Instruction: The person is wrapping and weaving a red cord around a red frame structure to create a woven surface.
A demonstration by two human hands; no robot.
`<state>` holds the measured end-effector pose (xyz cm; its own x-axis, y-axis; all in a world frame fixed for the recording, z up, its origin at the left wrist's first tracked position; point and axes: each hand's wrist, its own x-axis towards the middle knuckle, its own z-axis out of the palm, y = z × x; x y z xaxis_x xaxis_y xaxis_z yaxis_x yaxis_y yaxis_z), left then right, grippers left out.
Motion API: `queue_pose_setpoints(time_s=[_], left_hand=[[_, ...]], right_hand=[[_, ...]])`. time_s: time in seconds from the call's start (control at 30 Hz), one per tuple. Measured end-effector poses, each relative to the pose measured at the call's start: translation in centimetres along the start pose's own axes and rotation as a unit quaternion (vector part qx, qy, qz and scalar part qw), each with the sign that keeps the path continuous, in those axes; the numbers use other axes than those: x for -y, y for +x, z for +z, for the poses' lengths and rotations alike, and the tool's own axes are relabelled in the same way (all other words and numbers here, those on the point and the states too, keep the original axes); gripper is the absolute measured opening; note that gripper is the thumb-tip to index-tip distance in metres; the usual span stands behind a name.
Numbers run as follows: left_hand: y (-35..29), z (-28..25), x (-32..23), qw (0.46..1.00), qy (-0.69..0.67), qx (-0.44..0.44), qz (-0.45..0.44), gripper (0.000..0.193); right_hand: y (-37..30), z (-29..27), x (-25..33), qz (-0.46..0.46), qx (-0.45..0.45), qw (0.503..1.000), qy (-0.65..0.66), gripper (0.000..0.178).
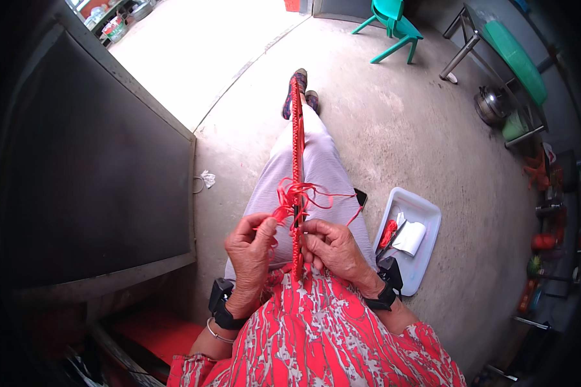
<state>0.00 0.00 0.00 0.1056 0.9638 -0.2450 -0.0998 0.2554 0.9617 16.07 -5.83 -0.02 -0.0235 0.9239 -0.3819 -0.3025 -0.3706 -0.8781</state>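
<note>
One braided red strip runs between two hands: the left hand pinches loose red cords; the right hand curls against the strip, its exact grip hidden. Right of both, one white tray holds one red bundle and a white roll.

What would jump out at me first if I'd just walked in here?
Probably the long red knotted cord, stretching up the middle toward the shoes. Partway along is a tangle of loose red strands, pinched by the left hand, with the right hand close against the cord. Then the green chair at the top, right of centre.
</note>
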Motion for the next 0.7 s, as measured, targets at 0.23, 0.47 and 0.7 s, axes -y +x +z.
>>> queue_pose_setpoints(time_s=[0.23,0.47,0.7], left_hand=[[-0.9,2.1,0.9,0.999,-0.008,0.025,-0.037,0.014],[-1.2,1.8,0.8,0.981,0.129,0.07,0.128,0.012],[-1.3,1.6,0.5,0.974,0.114,0.141,0.132,0.015]], right_hand=[[-0.4,-1.0,-0.3,0.039,0.047,0.996,-0.069,0.033],[-0.6,0.0,-1.5,0.026,0.019,0.999,0.035,0.036],[-0.9,0.5,-0.7,0.036,-0.009,0.991,0.126,0.032]])
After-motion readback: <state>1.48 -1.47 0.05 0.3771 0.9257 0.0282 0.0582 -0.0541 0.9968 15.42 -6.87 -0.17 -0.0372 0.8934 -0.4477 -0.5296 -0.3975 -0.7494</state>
